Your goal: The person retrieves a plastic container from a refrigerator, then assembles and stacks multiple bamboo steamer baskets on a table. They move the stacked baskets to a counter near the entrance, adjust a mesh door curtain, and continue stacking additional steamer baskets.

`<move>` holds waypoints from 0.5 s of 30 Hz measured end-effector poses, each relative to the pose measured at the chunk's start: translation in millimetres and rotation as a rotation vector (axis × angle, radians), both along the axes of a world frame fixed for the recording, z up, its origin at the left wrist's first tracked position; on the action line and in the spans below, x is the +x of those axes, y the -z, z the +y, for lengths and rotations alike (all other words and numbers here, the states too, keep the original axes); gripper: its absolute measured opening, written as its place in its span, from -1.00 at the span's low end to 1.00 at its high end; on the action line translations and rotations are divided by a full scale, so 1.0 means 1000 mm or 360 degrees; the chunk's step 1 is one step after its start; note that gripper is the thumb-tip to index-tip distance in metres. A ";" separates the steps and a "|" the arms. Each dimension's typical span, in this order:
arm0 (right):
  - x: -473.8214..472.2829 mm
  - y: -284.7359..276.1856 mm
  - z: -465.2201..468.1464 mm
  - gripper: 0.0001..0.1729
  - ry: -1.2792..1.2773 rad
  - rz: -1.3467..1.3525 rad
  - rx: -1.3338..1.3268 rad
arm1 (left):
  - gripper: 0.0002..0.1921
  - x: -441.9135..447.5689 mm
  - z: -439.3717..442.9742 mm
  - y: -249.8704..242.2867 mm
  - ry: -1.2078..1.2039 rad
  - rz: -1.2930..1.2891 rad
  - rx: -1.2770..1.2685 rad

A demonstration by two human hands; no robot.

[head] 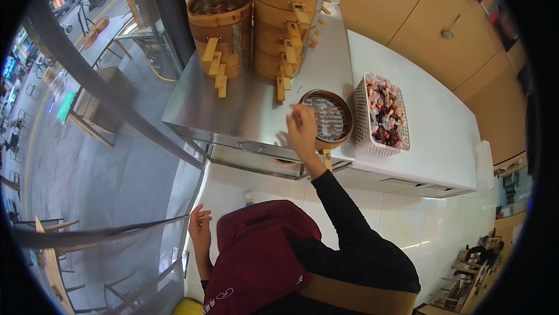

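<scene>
My right hand [301, 133], in a black sleeve, is over the left rim of a round bamboo steamer basket [345, 133] with a wooden handle. A perforated liner [325, 118] lies inside it. The fingers are curled, and whether they touch the rim or hold anything is unclear. My left hand [200, 227] hangs low beside the dark red apron [257, 262], fingers loosely bent and apart, with nothing in it. Behind, a tall stack of bamboo steamers [273, 22] and a shorter stack [220, 31] stand on the steel counter [227, 118], their handles pointing towards me.
Right of the basket, a white perforated plastic basket [360, 114] holds many small wrapped pieces on a white-topped chest [441, 131]. A dark post [174, 13] rises behind the counter's left side. Clear hanging strips with grey edges [131, 118] cross the left side. Beyond them are street tables.
</scene>
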State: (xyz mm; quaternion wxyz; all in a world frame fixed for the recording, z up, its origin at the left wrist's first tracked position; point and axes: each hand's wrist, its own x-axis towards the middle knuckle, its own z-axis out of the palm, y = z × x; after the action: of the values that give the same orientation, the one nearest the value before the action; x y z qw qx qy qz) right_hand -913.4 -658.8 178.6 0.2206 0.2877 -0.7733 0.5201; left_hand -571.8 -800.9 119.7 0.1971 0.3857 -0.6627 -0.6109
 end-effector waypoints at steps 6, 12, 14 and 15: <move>-0.097 -0.010 -0.057 -0.42 0.0311 -0.0443 -0.0034 | -0.69 -0.041 -0.107 -0.002 0.0126 0.0006 0.0169; -0.133 -0.001 -0.081 -0.57 0.0212 -0.0482 -0.0042 | -0.72 -0.134 -0.200 0.005 0.0623 0.0188 0.0218; -0.133 -0.002 -0.088 -0.63 0.0535 -0.0412 0.0263 | -0.73 -0.162 -0.226 0.000 0.0843 0.0241 0.0194; -0.135 -0.006 -0.091 -0.66 0.0702 -0.0408 0.0444 | -0.73 -0.176 -0.237 -0.002 0.0932 0.0246 0.0194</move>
State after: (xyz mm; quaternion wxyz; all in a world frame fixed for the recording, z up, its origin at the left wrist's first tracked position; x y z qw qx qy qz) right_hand -1048.4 -750.1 184.2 0.1871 0.0721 -0.9028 0.3804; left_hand -748.0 -1037.7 121.6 0.0390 0.1418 -0.6908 -0.7080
